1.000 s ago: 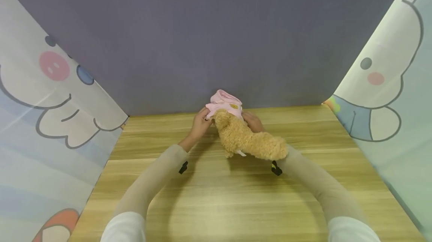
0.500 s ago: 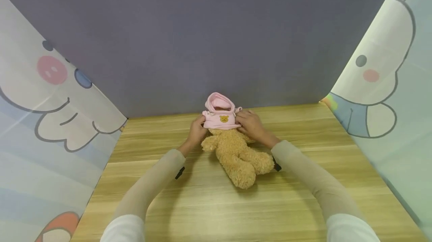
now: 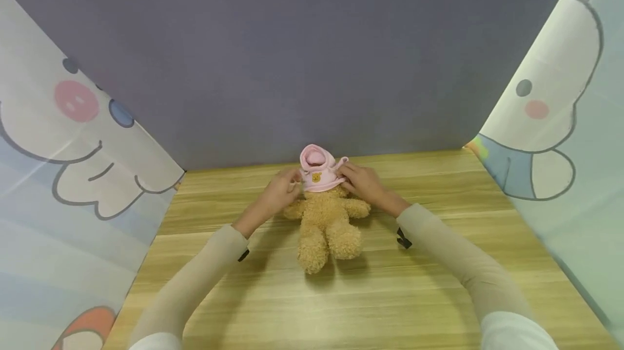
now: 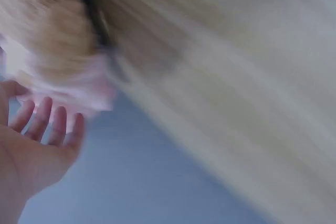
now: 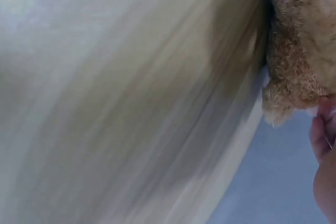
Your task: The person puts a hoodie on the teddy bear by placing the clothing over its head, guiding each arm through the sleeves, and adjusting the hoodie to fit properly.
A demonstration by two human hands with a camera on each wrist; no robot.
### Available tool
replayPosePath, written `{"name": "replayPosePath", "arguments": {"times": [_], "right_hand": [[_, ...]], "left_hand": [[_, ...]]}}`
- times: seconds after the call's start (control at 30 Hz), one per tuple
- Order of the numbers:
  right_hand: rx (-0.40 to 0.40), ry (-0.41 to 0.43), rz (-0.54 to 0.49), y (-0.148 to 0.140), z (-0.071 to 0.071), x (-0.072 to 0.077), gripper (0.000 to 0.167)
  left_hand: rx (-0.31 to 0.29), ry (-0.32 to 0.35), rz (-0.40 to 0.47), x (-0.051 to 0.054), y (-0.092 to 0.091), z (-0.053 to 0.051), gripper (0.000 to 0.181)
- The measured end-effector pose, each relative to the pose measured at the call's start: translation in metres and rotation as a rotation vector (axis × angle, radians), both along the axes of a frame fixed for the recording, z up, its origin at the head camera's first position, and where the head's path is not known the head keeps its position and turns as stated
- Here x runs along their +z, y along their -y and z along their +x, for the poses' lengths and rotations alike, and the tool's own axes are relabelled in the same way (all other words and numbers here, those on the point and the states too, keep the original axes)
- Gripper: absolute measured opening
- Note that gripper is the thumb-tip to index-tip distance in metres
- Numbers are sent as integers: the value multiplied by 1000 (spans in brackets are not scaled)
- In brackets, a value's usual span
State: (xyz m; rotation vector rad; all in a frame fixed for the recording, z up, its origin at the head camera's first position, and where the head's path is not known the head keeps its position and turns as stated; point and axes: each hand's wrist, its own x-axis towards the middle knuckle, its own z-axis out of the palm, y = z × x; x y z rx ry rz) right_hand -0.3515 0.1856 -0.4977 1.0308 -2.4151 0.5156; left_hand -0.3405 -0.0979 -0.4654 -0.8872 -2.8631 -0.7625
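Note:
A tan plush bear point(image 3: 324, 214) lies on its back with its legs toward the near side. Its head is covered by a small pink hoodie point(image 3: 325, 179) with a bear patch; the hood opening faces up. My right hand point(image 3: 366, 184) pinches the hoodie's right side; in the right wrist view only part of that hand point(image 5: 326, 150) shows, beside the fur. At the hoodie's left side is my left hand point(image 3: 279, 193). The left wrist view shows this hand point(image 4: 44, 142) with fingers apart and loosely bent beside the pink cloth point(image 4: 92, 90), no grip visible.
The wooden tabletop point(image 3: 312, 306) extends toward me and to both sides. A dark grey panel point(image 3: 312, 57) rises behind the bear, close to the hood. Printed cartoon sheets point(image 3: 29, 187) stand along the left and right edges.
The bear has swung from lying across my right forearm to lying straight, legs toward me. The hoodie now faces up, and my left hand has loosened from its left side.

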Motion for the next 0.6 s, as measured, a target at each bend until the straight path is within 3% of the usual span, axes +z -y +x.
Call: {"name": "replayPosePath", "arguments": {"times": [0.1, 0.2, 0.33, 0.43, 0.5, 0.6], "right_hand": [[74, 93, -37, 5, 0, 2, 15], [110, 192, -9, -1, -2, 5, 20], [60, 243, 92, -8, -5, 7, 45], [48, 233, 140, -9, -11, 4, 59], [65, 195, 144, -9, -15, 1, 58], [102, 108, 110, -7, -18, -2, 37]], "left_hand": [[-81, 22, -87, 10, -12, 19, 65], [-68, 110, -120, 12, -28, 25, 84], [-5, 202, -113, 13, -35, 21, 80], [-24, 253, -123, 16, -35, 17, 73], [-56, 283, -107, 16, -33, 16, 69], [-102, 312, -45, 10, -28, 15, 62]]}}
